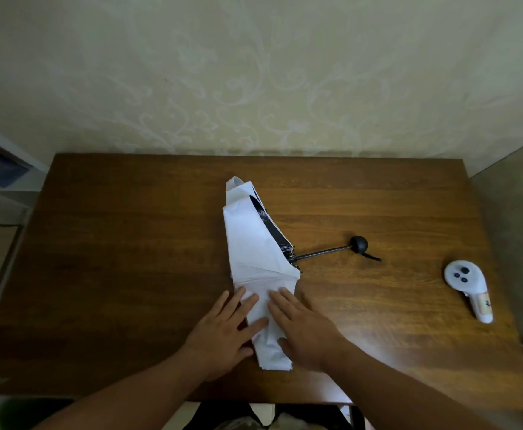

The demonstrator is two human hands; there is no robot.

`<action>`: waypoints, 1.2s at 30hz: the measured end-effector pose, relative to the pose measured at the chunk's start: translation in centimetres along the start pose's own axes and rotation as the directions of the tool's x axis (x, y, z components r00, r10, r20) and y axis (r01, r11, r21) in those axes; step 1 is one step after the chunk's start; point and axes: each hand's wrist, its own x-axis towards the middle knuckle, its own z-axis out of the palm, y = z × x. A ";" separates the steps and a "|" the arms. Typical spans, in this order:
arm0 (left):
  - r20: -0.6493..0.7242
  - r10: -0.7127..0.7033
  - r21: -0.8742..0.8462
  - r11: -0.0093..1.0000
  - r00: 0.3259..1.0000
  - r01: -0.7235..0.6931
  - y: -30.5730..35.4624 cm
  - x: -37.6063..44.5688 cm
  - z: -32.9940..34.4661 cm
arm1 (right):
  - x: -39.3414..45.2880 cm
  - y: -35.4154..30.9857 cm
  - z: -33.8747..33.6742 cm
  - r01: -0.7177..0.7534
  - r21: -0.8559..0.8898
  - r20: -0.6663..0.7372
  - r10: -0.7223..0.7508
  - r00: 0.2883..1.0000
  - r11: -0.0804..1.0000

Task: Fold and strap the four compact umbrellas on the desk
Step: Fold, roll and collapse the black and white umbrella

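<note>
From the head camera, my left hand (226,333) and right hand (303,330) lie flat with straight, spread fingers on the near end of the white umbrella (257,252), a little below the middle of the frame. They press the folded canopy against the wooden desk (130,243), gripping nothing. The canopy stretches up toward the frame's centre, a strip of its black lining showing along the right edge. Its thin shaft sticks out to the right and ends in a round black handle (358,244). At the right edge of the frame lies a white controller (467,283), well apart from the umbrella.
</note>
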 end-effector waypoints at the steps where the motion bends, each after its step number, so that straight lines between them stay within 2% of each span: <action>1: -0.007 0.033 0.010 0.999 0.999 -0.033 -0.1 -0.2 -0.3 | 0.3 -0.2 0.0 -0.021 0.038 0.069 0.019 0.997 0.999; 3: -0.104 0.021 0.004 1.000 0.994 -0.021 -0.8 -0.4 -1.8 | 0.8 -0.5 -0.1 -0.038 0.046 0.114 0.033 0.993 0.998; 5: -0.196 -0.197 -0.154 0.974 0.961 0.168 -1.9 0.0 -4.3 | 1.1 -0.8 -0.1 -0.039 0.030 0.108 0.036 0.993 0.999; 6: -0.234 -0.356 -0.284 0.915 0.905 0.287 -2.7 0.7 -5.8 | 1.2 -0.8 -0.1 -0.043 0.028 0.105 0.040 0.994 0.999; 8: -0.216 -0.650 -0.575 0.688 0.728 0.444 -4.3 2.6 -8.6 | 1.4 -0.8 -0.5 -0.058 0.038 0.091 0.054 0.994 0.998; 9: -0.130 -0.748 -0.718 0.524 0.651 0.459 -5.1 3.7 -10.2 | 1.5 -0.8 -0.8 -0.063 0.058 0.075 0.058 0.995 0.996; 10: -0.023 -0.791 -0.837 0.350 0.611 0.421 -5.9 4.7 -11.7 | 1.6 -0.8 -1.0 -0.060 0.082 0.047 0.057 0.997 0.995; 11: 0.066 -0.796 -0.919 0.187 0.602 0.348 -6.4 5.6 -13.1 | 1.7 -0.9 -1.4 -0.047 0.099 -0.007 0.048 0.999 0.994; 12: 0.127 -0.785 -0.960 0.056 0.606 0.274 -6.8 6.4 -14.4 | 1.7 -1.1 -1.6 -0.029 0.115 -0.085 0.039 0.996 0.993; 13: 0.161 -0.775 -0.974 -0.026 0.611 0.224 -7.1 6.9 -15.6 | 1.6 -1.2 -1.9 -0.016 0.148 -0.178 0.043 0.983 0.989; 15: 0.157 -0.769 -0.981 -0.050 0.620 0.187 -7.5 7.3 -17.0 | 1.5 -1.6 -2.8 -0.032 0.267 -0.319 0.120 0.940 0.963; 19: 0.128 -0.738 -0.988 -0.035 0.663 0.152 -7.3 6.9 -16.9 | 2.1 -0.8 -6.1 -0.096 0.515 -0.414 0.346 0.842 0.852; 21: 0.128 -0.718 -0.987 -0.026 0.684 0.158 -6.8 6.1 -16.5 | 2.7 0.0 -8.2 -0.090 0.626 -0.422 0.434 0.796 0.774; 24: 0.137 -0.677 -0.988 -0.046 0.723 0.144 -6.0 5.1 -16.0 | 3.7 1.1 -11.5 -0.089 0.715 -0.397 0.509 0.764 0.693; 30: 0.140 -0.595 -0.990 -0.061 0.791 0.129 -6.1 6.0 -16.9 | 5.1 1.4 -14.9 -0.133 0.722 -0.328 0.505 0.799 0.679; 33: 0.171 -0.674 -0.985 -0.118 0.718 0.124 -6.6 7.5 -18.4 | 5.2 1.7 -14.6 -0.206 0.674 -0.258 0.487 0.835 0.709; 35: 0.209 -0.717 -0.978 -0.165 0.665 0.130 -6.6 8.0 -19.2 | 5.4 2.0 -15.0 -0.265 0.682 -0.158 0.490 0.857 0.682; 36: 0.201 -0.725 -0.980 -0.148 0.659 0.136 -6.5 8.2 -19.3 | 5.4 2.1 -15.5 -0.285 0.708 -0.112 0.501 0.858 0.647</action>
